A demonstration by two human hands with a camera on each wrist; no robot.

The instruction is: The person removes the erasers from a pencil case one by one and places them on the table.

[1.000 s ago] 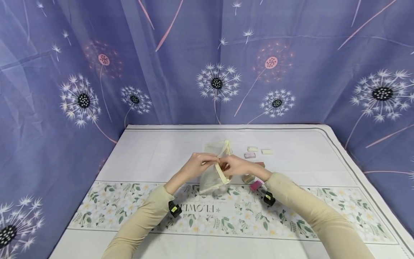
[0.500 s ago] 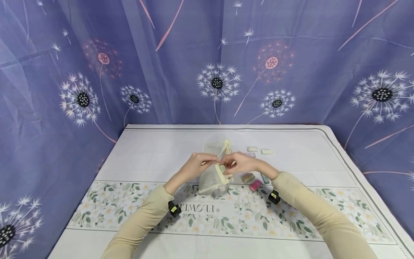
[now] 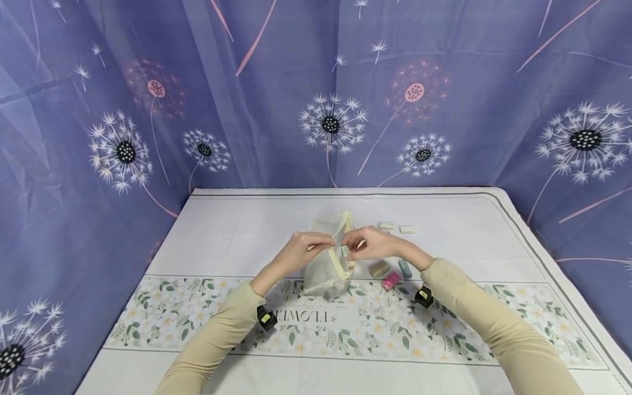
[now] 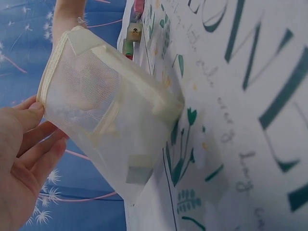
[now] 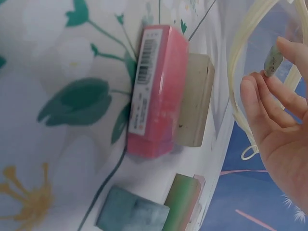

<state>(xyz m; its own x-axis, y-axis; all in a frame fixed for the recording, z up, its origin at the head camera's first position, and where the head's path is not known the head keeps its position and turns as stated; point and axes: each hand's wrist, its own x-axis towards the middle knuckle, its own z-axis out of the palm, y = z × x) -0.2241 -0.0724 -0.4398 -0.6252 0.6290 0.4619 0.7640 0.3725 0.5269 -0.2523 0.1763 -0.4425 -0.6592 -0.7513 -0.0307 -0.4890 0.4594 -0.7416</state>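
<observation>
My left hand pinches the rim of a see-through mesh zip pouch with pale yellow edging, keeping its mouth spread toward the right. At that mouth, my right hand pinches a small, worn grey-green eraser between thumb and fingertips. Through the mesh in the left wrist view, a pale block shows low inside the pouch. Right of the pouch lie a pink eraser with a barcode label, a tan one and a blue-green one.
Two pale erasers lie farther back on the table. A red-and-green striped block sits near the blue-green eraser, mostly behind my right arm in the head view. A flowered cloth covers the table; a purple curtain hangs behind.
My right hand has drawn back rightward from inside the pouch's mouth, the grey-green eraser coming into sight between its fingers. The blue-green eraser is uncovered. My left hand has stayed on the pouch.
</observation>
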